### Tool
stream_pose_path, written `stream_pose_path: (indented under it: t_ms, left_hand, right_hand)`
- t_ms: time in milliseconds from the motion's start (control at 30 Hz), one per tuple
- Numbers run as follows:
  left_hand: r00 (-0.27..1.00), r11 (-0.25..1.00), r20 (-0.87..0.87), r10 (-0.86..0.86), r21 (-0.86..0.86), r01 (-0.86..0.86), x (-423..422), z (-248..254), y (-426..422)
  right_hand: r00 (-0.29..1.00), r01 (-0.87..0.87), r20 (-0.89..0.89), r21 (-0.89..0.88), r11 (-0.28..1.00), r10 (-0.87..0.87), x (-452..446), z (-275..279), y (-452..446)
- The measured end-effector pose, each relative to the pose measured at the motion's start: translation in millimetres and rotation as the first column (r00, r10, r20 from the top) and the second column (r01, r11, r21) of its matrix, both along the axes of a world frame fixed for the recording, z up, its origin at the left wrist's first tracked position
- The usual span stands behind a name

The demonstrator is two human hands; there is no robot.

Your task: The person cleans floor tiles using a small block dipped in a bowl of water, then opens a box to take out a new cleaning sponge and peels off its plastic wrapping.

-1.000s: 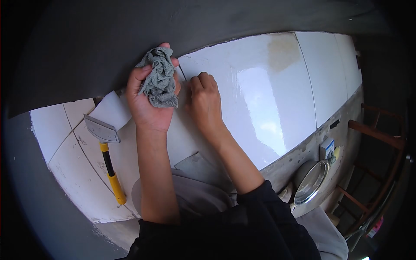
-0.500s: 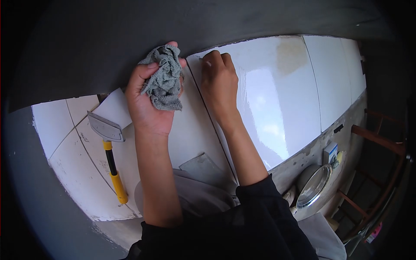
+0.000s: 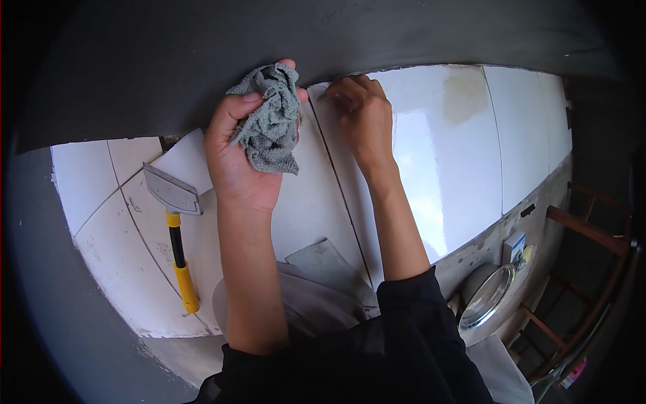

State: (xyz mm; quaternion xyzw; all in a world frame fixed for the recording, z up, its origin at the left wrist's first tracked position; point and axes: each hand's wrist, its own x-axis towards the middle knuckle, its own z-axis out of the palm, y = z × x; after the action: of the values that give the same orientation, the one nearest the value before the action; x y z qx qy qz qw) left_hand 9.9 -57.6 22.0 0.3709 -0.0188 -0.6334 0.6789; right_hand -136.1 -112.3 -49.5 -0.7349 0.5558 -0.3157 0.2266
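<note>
A crumpled grey-green cloth (image 3: 269,124) is held in my left hand (image 3: 242,168), palm up, with the thumb pressing over it. To its right, my right hand (image 3: 367,121) bends down at the top edge of a glossy white tile (image 3: 417,101), beside the dark joint line. Its fingers are curled, and their tips and anything between them are hidden. A scraper (image 3: 176,236) with a yellow and black handle and a wide grey blade lies on the white tiles at the left. A grey tile piece (image 3: 326,266) lies between my forearms.
Along the top runs a dark wall (image 3: 202,60). At the lower right stand a round metal basin (image 3: 488,299), a small blue and white box (image 3: 515,248) and a reddish-brown frame (image 3: 585,229). A brownish stain (image 3: 464,95) marks the tile. My knees are below my arms.
My right hand has moved up to the tile's top edge, off the joint line it partly covered. My left hand still holds the cloth, slightly further right in view.
</note>
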Motion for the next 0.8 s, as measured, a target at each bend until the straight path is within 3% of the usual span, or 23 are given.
stream_pose_path:
  t_ms: [267, 567, 800]
  left_hand:
    - [1.000, 1.000, 0.009, -0.001, 0.003, 0.001, 0, 1, 0]
    - [1.000, 1.000, 0.015, 0.004, 0.008, -0.004, 0, 0, -1]
    - [1.000, 1.000, -0.012, 0.013, -0.002, -0.013, -1, 1, -1]
  right_hand:
    - [0.992, 0.123, -0.020, -0.085, 0.989, -0.126, 13, -3, 6]
    - [0.995, 0.096, 0.037, -0.097, 0.991, -0.093, 28, -9, 6]
    - [0.977, 0.144, 0.153, 0.053, 0.988, -0.151, 32, -6, 8]
